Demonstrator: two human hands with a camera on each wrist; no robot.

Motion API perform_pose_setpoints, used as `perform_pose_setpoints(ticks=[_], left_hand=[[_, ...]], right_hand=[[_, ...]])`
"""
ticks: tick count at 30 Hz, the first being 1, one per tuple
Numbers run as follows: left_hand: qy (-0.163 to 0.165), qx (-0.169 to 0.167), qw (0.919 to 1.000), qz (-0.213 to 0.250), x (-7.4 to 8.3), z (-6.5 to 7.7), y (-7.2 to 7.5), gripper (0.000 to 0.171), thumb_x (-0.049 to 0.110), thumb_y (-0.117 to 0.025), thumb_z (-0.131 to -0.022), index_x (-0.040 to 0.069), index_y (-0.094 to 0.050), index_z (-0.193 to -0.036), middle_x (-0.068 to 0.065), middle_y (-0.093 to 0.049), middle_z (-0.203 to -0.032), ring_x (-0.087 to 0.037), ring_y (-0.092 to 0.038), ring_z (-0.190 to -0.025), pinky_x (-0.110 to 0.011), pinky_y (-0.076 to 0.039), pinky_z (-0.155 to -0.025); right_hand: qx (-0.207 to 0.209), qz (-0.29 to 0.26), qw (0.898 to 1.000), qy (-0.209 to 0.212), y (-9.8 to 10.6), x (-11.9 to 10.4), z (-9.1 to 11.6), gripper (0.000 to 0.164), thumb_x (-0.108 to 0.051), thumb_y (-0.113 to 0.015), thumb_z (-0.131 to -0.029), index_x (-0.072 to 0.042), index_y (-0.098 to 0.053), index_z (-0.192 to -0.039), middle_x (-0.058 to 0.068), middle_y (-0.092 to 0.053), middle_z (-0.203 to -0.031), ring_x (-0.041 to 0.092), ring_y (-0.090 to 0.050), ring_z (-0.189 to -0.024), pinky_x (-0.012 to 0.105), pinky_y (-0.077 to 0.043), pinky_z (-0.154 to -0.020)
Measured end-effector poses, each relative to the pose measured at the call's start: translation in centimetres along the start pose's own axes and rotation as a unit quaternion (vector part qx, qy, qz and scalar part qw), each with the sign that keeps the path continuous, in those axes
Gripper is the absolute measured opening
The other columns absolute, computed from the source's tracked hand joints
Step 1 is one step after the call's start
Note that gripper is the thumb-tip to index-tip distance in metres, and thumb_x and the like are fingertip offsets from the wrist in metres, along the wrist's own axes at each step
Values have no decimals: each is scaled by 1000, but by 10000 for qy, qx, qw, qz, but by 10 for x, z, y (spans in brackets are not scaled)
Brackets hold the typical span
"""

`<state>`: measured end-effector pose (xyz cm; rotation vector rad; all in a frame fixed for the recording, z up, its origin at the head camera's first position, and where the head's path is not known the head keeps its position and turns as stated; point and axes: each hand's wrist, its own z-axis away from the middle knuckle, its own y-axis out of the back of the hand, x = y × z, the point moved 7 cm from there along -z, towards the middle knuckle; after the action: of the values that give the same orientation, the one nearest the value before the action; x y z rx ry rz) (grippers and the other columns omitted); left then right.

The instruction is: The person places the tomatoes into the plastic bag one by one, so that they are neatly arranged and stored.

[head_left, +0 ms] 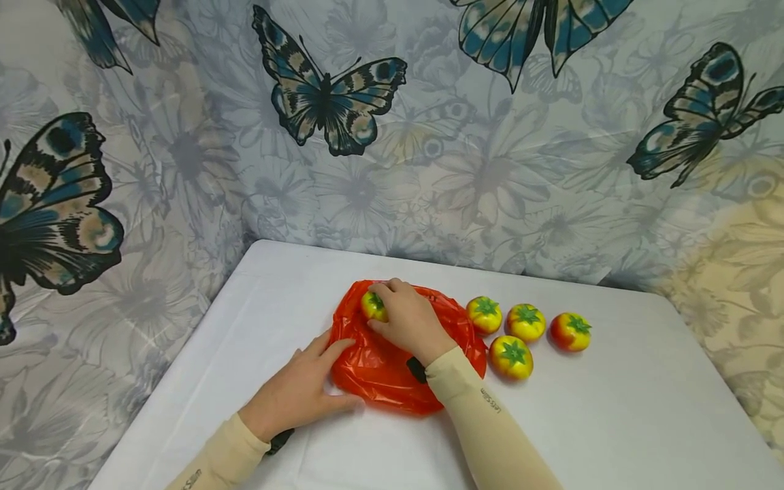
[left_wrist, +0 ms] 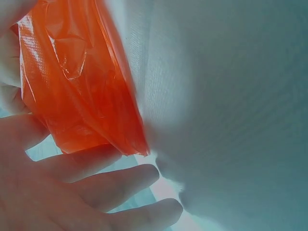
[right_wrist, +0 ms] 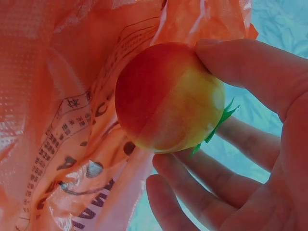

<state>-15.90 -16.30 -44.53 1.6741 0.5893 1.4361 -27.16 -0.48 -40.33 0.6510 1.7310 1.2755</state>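
Note:
A crumpled red plastic bag (head_left: pixel 380 374) lies on the table. Over its upper part, my right hand (head_left: pixel 407 316) holds a round, tomato-like fruit (right_wrist: pixel 166 98), red on one side and yellow on the other, with a green leafy top. The thumb presses one side and the fingers curl round the other in the right wrist view. At the bag's left edge is my left hand (head_left: pixel 300 391), thumb spread apart and fingers extended. Its fingers touch the red plastic in the left wrist view. The bag's opening is partly hidden by my right hand.
Several similar fruits, including a redder one (head_left: pixel 570 332) and a yellow one (head_left: pixel 511 358), stand right of the bag. A white cloth covers the table (head_left: pixel 643 408). Behind it hangs a butterfly-patterned backdrop (head_left: pixel 367 197).

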Motion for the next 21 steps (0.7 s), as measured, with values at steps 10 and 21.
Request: perform_pose_setpoints(ticks=[10, 21], left_hand=[[41, -69, 10000, 46, 2, 1, -5, 99, 70, -84, -83, 18, -51, -161, -13, -42, -170, -34, -51, -153, -82, -34, -118], [66, -67, 9999, -54, 0, 2, -2, 96, 70, -83, -84, 20, -52, -160, -12, -42, -171, -34, -50, -153, -82, -34, -118]], right_hand=[[-45, 154, 9999, -12, -6, 1, 4, 61, -33, -86, -94, -17, -64, -148, 13, -65, -144, 29, -67, -123, 49, -62, -105], [54, 84, 9999, -20, 0, 0, 6, 66, -37, -84, -95, -17, -60, -153, 13, -63, -147, 30, -67, -125, 50, -61, -107]])
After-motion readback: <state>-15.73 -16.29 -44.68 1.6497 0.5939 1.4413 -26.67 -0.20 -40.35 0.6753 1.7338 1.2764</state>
